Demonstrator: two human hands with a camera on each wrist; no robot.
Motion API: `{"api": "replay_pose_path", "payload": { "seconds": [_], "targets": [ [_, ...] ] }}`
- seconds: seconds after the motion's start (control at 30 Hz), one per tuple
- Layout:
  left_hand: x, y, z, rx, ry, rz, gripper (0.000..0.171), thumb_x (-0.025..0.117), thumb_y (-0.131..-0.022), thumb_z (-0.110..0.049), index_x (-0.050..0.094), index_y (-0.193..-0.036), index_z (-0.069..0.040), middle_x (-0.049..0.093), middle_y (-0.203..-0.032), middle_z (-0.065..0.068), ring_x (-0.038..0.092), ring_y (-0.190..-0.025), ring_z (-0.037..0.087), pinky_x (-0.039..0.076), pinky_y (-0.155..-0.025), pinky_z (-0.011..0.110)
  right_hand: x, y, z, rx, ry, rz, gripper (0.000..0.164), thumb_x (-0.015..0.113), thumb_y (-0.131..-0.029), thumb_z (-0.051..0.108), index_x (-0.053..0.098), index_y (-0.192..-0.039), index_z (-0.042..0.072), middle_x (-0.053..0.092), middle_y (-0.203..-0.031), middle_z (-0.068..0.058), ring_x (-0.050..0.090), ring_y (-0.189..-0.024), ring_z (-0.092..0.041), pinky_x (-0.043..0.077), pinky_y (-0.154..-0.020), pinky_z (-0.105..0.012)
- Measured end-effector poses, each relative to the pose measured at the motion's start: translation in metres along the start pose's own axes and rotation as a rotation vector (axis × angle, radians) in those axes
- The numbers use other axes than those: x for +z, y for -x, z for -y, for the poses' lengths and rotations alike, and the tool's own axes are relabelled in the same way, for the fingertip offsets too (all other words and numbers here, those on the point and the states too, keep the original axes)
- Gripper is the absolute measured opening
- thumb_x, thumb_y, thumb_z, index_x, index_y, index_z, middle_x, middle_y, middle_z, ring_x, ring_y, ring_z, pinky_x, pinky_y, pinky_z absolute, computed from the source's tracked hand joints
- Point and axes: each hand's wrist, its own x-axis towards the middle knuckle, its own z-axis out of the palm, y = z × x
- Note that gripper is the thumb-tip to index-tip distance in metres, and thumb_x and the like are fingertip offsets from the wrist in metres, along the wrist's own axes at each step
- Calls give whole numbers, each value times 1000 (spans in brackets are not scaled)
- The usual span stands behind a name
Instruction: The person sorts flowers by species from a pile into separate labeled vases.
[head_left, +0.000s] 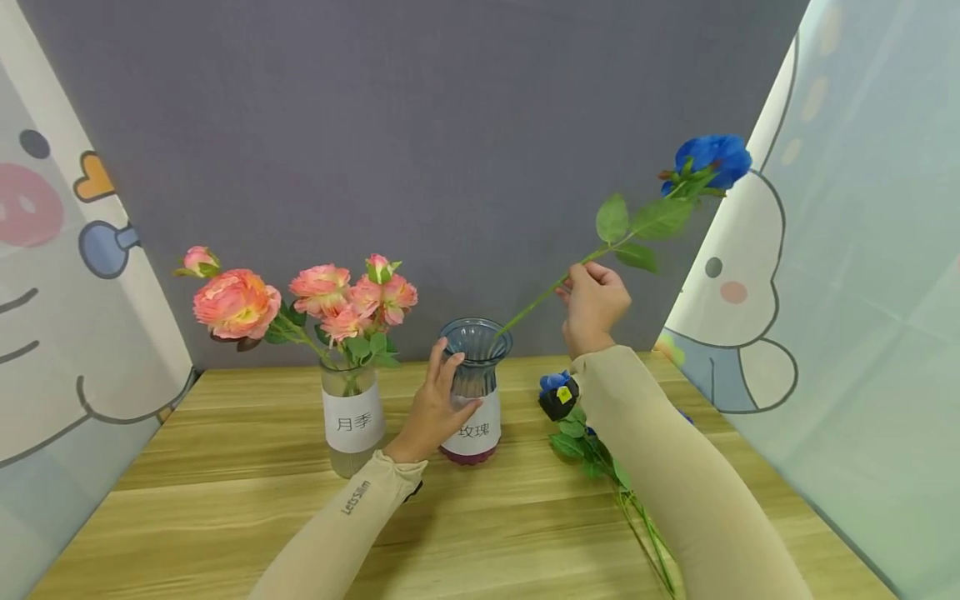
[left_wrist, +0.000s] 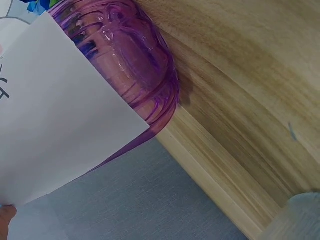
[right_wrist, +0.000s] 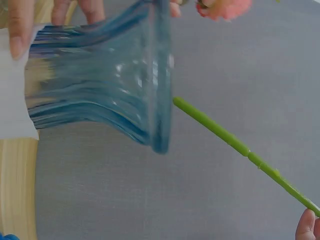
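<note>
My left hand grips the side of a blue-and-purple glass vase, its fingers and thumb around the white paper label. A blue rose leans up to the right, and my right hand pinches its long green stem. The cut end of that stem is right at the vase's rim in the right wrist view. In the left wrist view the vase's purple base and the label fill much of the picture.
Left of the blue vase, a labelled glass vase holds several pink flowers. More blue roses with green stems lie on the wooden table, partly hidden under my right sleeve. A grey panel stands behind.
</note>
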Motion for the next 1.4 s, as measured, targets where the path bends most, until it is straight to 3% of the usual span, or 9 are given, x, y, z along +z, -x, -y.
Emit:
{"api": "replay_pose_path", "payload": {
  "seconds": [0.2, 0.4, 0.57, 0.8, 0.97, 1.17, 1.4],
  "targets": [
    [-1, 0, 2, 18, 1, -5, 93, 86, -65, 2, 26, -137, -7, 20, -142, 37, 51, -111, 52, 51, -61, 42, 11, 12, -12, -57, 97, 69, 9, 59, -79, -6, 61, -88, -3, 59, -78, -9, 59, -57, -11, 53, -54, -23],
    [-1, -1, 3, 18, -6, -3, 93, 86, -66, 2, 26, -137, -7, 19, -143, 36, 53, -108, 49, 47, -55, 38, 17, 17, -20, -111, 162, 154, 10, 58, -79, -6, 61, -87, -3, 58, -73, -5, 57, -53, -7, 52, -53, -21],
    [-1, -2, 4, 9, -4, 1, 92, 86, -66, 1, 27, -137, -7, 20, -143, 36, 54, -107, 49, 50, -59, 40, 22, 10, -20, -141, 165, 232, 10, 59, -79, -6, 62, -89, -4, 58, -72, -4, 55, -51, -7, 51, -51, -20],
    [-1, -2, 2, -11, -7, 11, 89, 86, -66, 0, 29, -135, -6, 21, -142, 36, 60, -91, 41, 45, -53, 36, 24, -9, -15, -71, 207, 423, 12, 58, -81, -10, 56, -81, 2, 57, -70, -3, 58, -53, -9, 53, -52, -23],
    [-1, -2, 1, -27, 1, 17, 88, 86, -67, 1, 30, -135, -6, 21, -142, 36, 59, -94, 42, 47, -55, 37, 19, -13, -18, -23, 250, 551, 13, 57, -81, -12, 55, -81, 1, 57, -70, -4, 59, -55, -11, 54, -54, -24],
    [-1, -1, -1, -27, 13, 16, 91, 85, -66, 3, 27, -136, -8, 20, -142, 36, 58, -99, 47, 52, -62, 43, 8, -8, -38, 12, 267, 627, 12, 59, -82, -12, 55, -85, -1, 56, -71, -3, 59, -57, -10, 55, -58, -27],
    [0, 0, 0, -14, 15, 5, 91, 85, -66, 3, 28, -136, -7, 20, -143, 36, 54, -106, 49, 53, -66, 45, -4, 0, -58, -36, 288, 625, 7, 60, -83, -10, 57, -85, -3, 58, -70, -2, 60, -57, -9, 55, -61, -24]
  ]
}}
